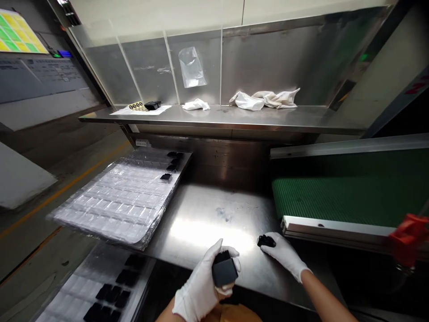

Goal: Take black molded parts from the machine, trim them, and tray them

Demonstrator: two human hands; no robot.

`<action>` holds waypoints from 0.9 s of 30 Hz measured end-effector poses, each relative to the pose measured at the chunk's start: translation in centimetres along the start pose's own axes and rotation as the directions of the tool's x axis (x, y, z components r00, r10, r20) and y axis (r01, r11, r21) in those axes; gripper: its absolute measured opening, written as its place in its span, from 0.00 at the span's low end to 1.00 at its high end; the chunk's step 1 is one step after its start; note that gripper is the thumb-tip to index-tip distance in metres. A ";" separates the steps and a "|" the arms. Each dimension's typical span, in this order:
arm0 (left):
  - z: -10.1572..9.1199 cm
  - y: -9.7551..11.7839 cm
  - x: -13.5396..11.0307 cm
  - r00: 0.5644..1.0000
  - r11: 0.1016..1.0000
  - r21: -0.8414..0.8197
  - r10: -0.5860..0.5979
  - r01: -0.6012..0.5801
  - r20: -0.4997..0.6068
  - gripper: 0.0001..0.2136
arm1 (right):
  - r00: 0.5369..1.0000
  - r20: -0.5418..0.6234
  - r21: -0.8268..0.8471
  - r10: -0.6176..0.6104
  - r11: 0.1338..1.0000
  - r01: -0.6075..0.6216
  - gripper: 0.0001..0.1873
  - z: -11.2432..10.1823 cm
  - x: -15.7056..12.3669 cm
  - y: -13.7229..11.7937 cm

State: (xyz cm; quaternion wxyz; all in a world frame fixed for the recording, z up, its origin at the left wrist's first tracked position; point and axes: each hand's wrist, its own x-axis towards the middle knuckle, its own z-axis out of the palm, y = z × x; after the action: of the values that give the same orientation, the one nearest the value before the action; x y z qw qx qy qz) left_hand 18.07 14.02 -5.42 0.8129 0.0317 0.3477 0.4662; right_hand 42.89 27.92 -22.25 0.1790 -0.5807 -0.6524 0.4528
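My left hand [204,284], in a white glove, is closed around a black box-shaped part [224,269] at the near edge of the steel table [208,205]. A flat dark face of that part points towards me. To the right, my gloved right hand [284,252] pinches a smaller black part [267,241] just over the tabletop, beside the conveyor's corner. Whether this part touches the table I cannot tell. On the left lies a stack of clear plastic trays [117,197], with several black parts [166,177] along its far right side.
A green conveyor belt [348,192] stands at the right, with a red knob-like piece [409,237] near its front. Above the table, a steel shelf [221,118] carries white cloths [268,100] and a black item [153,105]. A lower tray [70,295] holds several black parts.
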 end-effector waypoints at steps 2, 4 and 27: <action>-0.6 0.0 -0.1 0.999 0.998 -0.054 -0.022 0.020 -0.036 0.17 | 1.000 0.019 0.019 0.007 1.000 -0.008 0.14 0.4 -0.4 -0.5; -1.0 0.0 -0.2 0.997 0.994 -0.096 -0.050 0.044 -0.057 0.17 | 0.999 0.038 0.051 0.033 0.998 -0.035 0.13 1.0 -0.9 -1.2; 1.3 -0.4 -3.2 0.973 0.870 0.446 0.231 -0.211 0.010 0.21 | 0.979 0.199 0.632 0.043 0.758 -0.162 0.30 -0.6 -13.4 -15.7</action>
State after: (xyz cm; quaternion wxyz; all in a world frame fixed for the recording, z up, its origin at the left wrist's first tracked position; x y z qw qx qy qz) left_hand 18.07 11.65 -2.88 0.7177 0.2455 0.4566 0.4649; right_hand 37.50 17.10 -5.52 0.2852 -0.4773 -0.4373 0.7069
